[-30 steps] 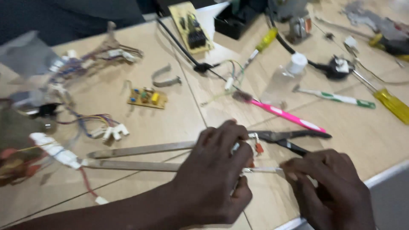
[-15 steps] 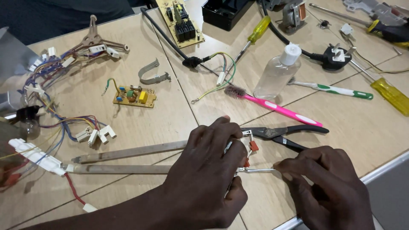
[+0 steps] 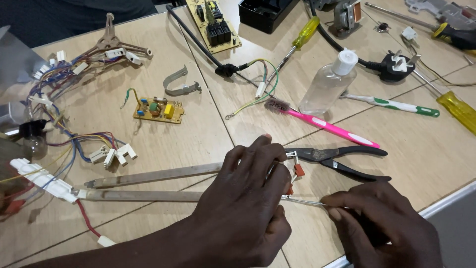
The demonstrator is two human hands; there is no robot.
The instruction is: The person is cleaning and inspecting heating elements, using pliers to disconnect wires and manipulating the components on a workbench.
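The left hand (image 3: 243, 203) lies palm-down over the near ends of two long flat metal rods (image 3: 148, 184), its grip pressed together around their small red-sleeved terminals (image 3: 299, 170), while the right hand (image 3: 384, 223), just to the right of that grip, pinches a thin metal probe (image 3: 303, 201) whose tip meets the terminals. The rods look stiff and light but their terminal tabs seem delicate, so holding close to the ends, as here, suits them best. Black pliers (image 3: 342, 159) lie on the surface (image 3: 198, 134) just beyond the grip, a pink toothbrush (image 3: 322, 122) farther off.
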